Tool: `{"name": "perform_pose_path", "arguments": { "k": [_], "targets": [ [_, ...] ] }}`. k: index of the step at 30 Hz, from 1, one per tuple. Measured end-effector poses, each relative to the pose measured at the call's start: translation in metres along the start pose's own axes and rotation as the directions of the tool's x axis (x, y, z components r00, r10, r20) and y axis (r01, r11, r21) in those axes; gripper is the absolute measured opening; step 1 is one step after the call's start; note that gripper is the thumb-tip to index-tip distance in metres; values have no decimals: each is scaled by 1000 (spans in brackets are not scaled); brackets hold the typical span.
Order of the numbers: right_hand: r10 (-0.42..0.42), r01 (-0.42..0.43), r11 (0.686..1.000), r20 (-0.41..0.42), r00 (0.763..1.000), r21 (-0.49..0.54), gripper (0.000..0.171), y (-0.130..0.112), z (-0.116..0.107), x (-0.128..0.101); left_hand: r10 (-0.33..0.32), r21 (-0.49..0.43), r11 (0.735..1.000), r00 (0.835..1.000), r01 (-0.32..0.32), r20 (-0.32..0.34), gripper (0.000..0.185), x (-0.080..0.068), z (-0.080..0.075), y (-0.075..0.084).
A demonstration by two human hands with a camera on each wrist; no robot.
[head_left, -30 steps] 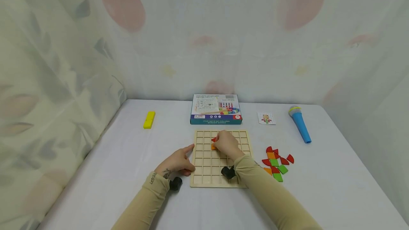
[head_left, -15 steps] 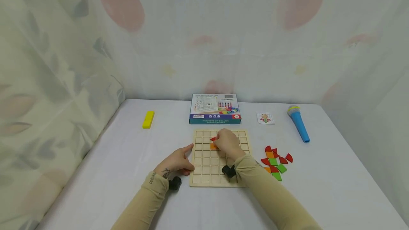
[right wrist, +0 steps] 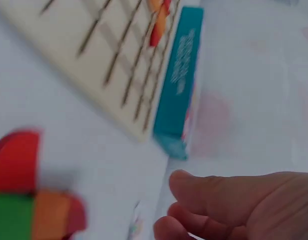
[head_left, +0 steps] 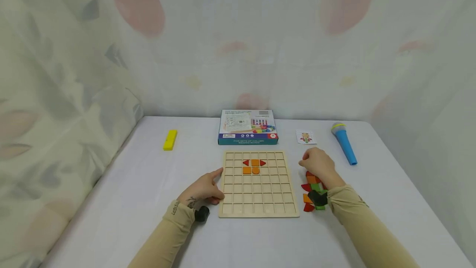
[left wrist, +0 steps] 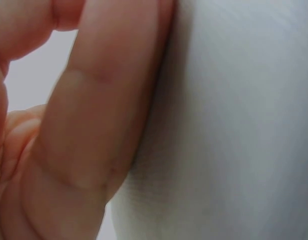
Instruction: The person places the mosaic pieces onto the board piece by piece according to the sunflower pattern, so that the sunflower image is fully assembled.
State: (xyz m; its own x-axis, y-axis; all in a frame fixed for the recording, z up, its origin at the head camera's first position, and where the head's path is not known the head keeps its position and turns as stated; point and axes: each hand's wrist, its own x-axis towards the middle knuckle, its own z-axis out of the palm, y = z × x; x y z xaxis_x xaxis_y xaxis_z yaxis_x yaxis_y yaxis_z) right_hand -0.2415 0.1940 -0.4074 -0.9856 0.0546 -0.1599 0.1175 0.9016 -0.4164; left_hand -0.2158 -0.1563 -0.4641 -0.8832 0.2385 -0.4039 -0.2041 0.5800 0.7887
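A wooden grid board (head_left: pixel 258 198) lies mid-table. One of its upper rows holds an orange square (head_left: pixel 255 162) between two red triangular pieces (head_left: pixel 246 163). Below sit another orange square (head_left: pixel 247 170) and an orange round piece (head_left: pixel 255 170). My left hand (head_left: pixel 202 188) rests at the board's left edge, index finger and thumb spread and touching it. My right hand (head_left: pixel 318 163) hovers over the table to the right of the board, fingers loosely bent and holding nothing. Red, orange and green pieces (head_left: pixel 311 186) lie beneath its wrist, partly hidden by the hand and wrist camera.
Behind the board lies a flat printed box (head_left: pixel 248 127). A small pattern card (head_left: pixel 306 137) and a blue toy microphone (head_left: pixel 345 144) are at the back right. A yellow block (head_left: pixel 170 140) lies at the back left. Fabric hangs behind the table.
My right hand has left the board and moved right toward the loose pieces, uncovering the orange and red pieces on the grid. My left hand stays at the board's edge.
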Motion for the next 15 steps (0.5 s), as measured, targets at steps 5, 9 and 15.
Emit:
{"name": "perform_pose_path", "arguments": {
  "k": [5, 9, 15],
  "targets": [
    [94, -95, 995, 99, 991, 0, 22, 31, 5, -5, 0, -6, 1000, 1000, 0, -4, 96, 0, -2, 0],
    [131, -134, 991, 152, 980, 14, 24, 42, 15, -6, 1, -1, 1000, 1000, -1, 6, 97, 0, -3, -1],
    [151, -150, 989, 141, 978, -13, 28, 41, 21, -9, 11, 15, 1000, 1000, -11, 17, 95, 0, -2, -3]
  ]
}}
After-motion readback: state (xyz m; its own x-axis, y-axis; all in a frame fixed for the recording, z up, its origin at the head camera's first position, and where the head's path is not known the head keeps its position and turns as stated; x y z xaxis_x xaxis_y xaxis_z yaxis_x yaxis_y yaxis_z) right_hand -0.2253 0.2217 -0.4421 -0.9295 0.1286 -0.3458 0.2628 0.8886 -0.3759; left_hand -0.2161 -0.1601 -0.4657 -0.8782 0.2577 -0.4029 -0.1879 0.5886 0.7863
